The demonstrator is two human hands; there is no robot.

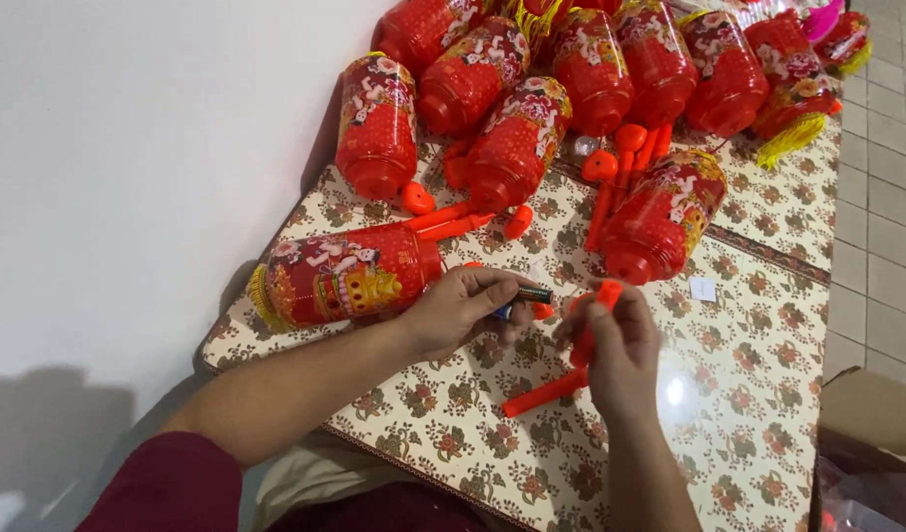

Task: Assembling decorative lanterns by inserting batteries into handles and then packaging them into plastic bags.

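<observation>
My left hand (461,307) grips a small dark battery (532,294) between thumb and fingers, its end pointing right. My right hand (618,347) holds an orange plastic handle stick (549,391) upright-tilted, its top end (606,292) close to the battery. Just left of my left hand lies a red lantern (339,276) on its side, with a yellow fringe at its left end.
Several more red printed lanterns (517,138) lie across the far part of the floral-covered table (748,394), with loose orange handles (453,222) between them. A white wall is on the left. A cardboard box (872,409) sits at the right, beside a tiled floor.
</observation>
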